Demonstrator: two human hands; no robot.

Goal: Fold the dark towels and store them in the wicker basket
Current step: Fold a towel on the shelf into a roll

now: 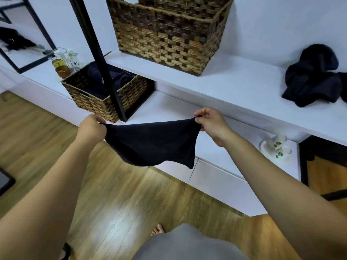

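A dark navy towel (154, 143) hangs stretched in the air in front of the white shelves. My left hand (92, 127) pinches its left corner and my right hand (212, 122) pinches its right corner. The cloth sags between them. A large wicker basket (169, 36) stands on the upper white shelf (244, 81), its inside hidden from here. A crumpled pile of dark towels (313, 77) lies on the same shelf at the right. A smaller wicker basket (99, 98) on the lower shelf holds dark cloth.
A black metal post (101, 59) runs down in front of the small basket. Glass jars (62, 62) stand behind that basket. A white tray with small cups (276, 149) sits on the lower shelf at the right. Wooden floor lies below, with my foot (158, 229) showing.
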